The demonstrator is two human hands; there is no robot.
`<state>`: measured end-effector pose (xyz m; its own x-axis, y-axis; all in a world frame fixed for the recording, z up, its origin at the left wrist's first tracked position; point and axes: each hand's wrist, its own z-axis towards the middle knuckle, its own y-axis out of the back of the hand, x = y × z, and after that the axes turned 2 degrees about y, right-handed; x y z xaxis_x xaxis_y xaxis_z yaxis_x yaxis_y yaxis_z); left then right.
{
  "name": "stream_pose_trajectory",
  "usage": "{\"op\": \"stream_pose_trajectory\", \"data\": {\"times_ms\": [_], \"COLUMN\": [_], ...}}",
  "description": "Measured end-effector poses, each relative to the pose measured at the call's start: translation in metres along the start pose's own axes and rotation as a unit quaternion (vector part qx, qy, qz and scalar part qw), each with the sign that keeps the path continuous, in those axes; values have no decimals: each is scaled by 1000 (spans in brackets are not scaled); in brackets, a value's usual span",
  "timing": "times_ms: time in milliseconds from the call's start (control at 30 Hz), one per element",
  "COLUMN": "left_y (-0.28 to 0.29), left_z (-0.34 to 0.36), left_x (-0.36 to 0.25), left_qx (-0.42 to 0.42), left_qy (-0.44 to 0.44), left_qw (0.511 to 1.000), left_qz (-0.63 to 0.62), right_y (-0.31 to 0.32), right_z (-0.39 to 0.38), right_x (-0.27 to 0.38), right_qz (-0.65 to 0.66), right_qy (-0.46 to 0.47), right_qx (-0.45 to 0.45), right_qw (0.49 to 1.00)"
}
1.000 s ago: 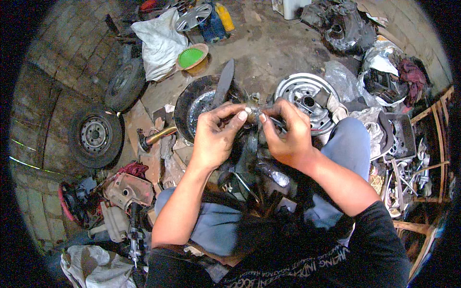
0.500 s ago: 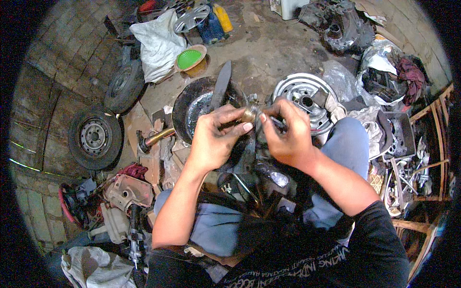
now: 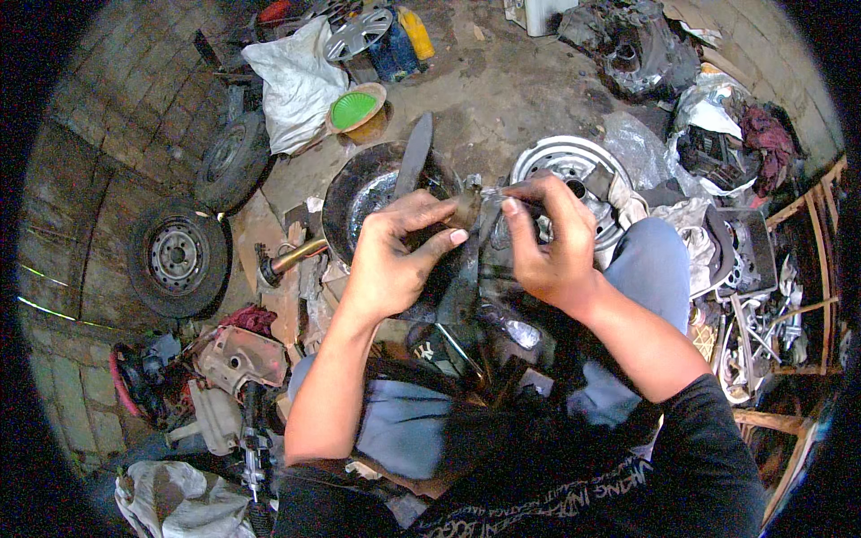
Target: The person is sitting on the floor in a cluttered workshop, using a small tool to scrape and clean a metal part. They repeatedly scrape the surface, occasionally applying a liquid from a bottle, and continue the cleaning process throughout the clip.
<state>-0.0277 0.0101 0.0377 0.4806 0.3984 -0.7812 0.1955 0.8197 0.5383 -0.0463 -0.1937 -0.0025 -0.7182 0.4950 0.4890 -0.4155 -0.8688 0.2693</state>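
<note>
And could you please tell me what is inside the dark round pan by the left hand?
Inside the pan, a shiny, silvery patch shows. The flat grey piece and left hand hide part of the inside; what lies there cannot be seen.

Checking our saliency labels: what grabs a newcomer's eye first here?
Probably the bright green dish in the tan bowl, upper left of centre. Next, the left hand and right hand at centre, fingertips close to a small, blurred metal part. Then the silvery wheel rim, partly hidden behind the right hand.
</note>
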Motion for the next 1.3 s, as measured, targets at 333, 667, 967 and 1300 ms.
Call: {"op": "stream_pose_trajectory", "data": {"times_ms": [333,667,967,1300], "left_y": [0,2,2,3], "left_z": [1,-1,2,-1], "left_x": [0,3,-1,-1], "left_qx": [17,29,34,38], "left_qy": [-6,-20,-10,8], "left_qw": [1000,999,999,999], "left_qz": [-9,-8,-20,-12], "right_y": [0,-4,-8,-4], "right_z": [-5,-4,-10,-11], "right_x": [4,8,11,7], "right_qz": [49,43,65,64], "right_qy": [-27,-89,-74,-74], "right_qx": [36,61,66,92], "right_qw": [998,993,993,991]}}
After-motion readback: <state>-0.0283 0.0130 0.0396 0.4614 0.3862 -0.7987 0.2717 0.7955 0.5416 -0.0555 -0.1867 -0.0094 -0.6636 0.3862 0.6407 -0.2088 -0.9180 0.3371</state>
